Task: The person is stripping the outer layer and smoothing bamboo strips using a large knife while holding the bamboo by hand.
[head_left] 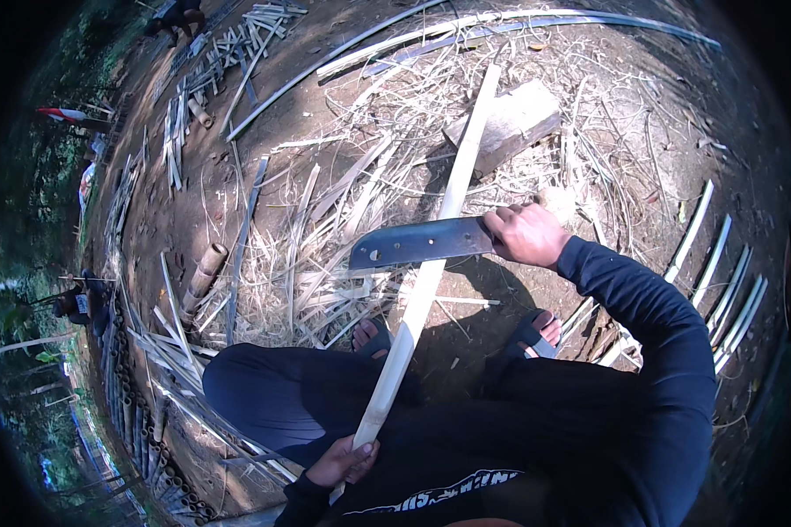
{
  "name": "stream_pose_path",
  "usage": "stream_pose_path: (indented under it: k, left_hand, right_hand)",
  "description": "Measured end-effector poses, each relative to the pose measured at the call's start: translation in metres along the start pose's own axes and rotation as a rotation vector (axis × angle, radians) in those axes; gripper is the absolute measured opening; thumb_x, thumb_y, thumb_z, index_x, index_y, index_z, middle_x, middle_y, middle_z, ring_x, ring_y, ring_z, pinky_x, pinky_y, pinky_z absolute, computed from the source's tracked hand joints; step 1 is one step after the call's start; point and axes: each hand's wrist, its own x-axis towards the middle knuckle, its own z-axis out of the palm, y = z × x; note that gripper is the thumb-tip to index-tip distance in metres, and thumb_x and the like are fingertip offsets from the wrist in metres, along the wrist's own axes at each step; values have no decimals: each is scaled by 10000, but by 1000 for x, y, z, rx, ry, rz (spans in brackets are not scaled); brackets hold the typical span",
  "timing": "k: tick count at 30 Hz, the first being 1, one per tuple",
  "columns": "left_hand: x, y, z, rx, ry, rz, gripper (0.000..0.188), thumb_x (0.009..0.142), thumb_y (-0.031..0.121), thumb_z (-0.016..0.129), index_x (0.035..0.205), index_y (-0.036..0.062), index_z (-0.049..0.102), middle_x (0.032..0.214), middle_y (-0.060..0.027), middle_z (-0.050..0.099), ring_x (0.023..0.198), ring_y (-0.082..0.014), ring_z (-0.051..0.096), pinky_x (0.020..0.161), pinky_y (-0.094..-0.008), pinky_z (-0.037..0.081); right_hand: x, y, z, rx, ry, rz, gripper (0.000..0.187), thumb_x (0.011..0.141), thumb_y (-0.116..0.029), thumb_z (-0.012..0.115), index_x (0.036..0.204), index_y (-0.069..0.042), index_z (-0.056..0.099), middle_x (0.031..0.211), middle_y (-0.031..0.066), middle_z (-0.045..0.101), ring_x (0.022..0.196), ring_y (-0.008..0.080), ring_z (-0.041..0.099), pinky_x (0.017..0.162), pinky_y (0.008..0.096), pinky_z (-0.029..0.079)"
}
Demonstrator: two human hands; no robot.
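Note:
A long pale bamboo strip (420, 307) slants from my lap up and away to the right. Its near end is gripped by my left hand (343, 461), with the thumb lying along it. My right hand (529, 234) is closed round the handle of a broad dark machete (404, 243), whose handle is mostly hidden by the fingers. The blade lies across the strip, pointing left, with a few holes in it. Beyond it, the strip's far part passes over or beside a wooden block (510, 123); whether they touch I cannot tell.
Thin bamboo shavings (360, 193) litter the ground around the block. A cut bamboo tube (206, 277) stands at the left, and split strips (729, 290) lie at the right. My sandalled feet (536, 334) are below the blade. Other people (83, 299) are at the far left.

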Motion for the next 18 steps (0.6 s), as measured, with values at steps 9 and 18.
stream_pose_path:
  k: [9,18]
  left_hand:
    - [-1,-3,0,-110,-1,6,248,1032,324,536,1011,78,509,701,47,418,483,-45,352,424,-207,280]
    - [101,93,53,-289,-255,92,385,1087,411,320,1144,65,477,665,22,373,422,-58,292,381,-218,262]
  right_hand:
    - [-7,112,-32,-81,-37,618,338,886,-334,638,953,-4,602,740,217,671,706,389,687,649,475,554]
    - [-29,-50,-17,123,-31,213,395,872,-363,676,980,-9,538,784,174,641,669,385,669,603,476,542]
